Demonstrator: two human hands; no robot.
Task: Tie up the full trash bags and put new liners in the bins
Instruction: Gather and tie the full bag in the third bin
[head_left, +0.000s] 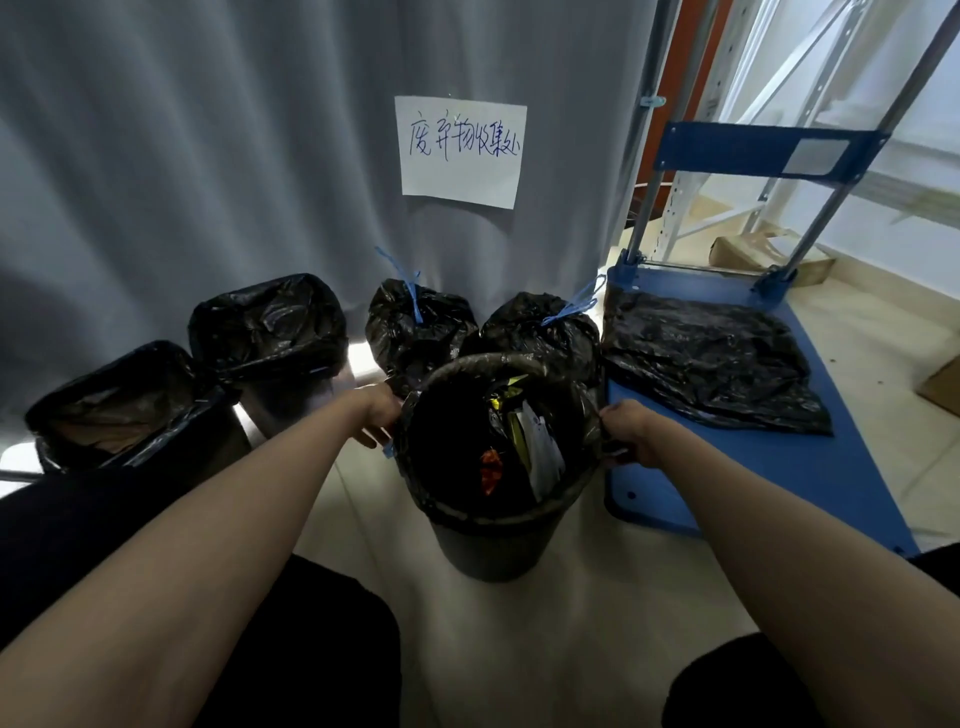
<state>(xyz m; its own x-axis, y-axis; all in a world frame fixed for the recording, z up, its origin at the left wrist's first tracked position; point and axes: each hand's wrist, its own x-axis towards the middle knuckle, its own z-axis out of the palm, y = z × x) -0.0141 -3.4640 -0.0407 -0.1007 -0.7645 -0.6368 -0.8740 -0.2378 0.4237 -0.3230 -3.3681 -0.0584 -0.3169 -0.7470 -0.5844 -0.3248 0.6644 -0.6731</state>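
Against the grey curtain (208, 156), floor level: blue platform cart (779, 467) on the right, with a flat black liner (701, 353) spread on its deck toward the back edge. Two lined bins on the left: the nearer lined bin (119, 410) and the farther lined bin (267, 327), both with open black bags over their rims. Two tied bags sit at the curtain foot, left tied bag (415, 327) and right tied bag (540, 332), each closed with a blue drawstring. Handwritten paper sign (461, 150) is fixed to the curtain above them.

Centre of the floor: round dark bin (493, 540), its full black bag (452, 441) open at the top, wrappers and paper scraps visible inside.

Both arms reach forward, bare forearms roughly symmetric on either side of the bin. Left hand (379, 415) is at the left rim, fingers curled onto the bag edge; a bit of blue drawstring shows just below it. Right hand (631, 431) is at the right rim, fingers curled and gripping the bag edge there. Neither hand is spread; both are closed on plastic. Bag still seated in the bin, not tied.
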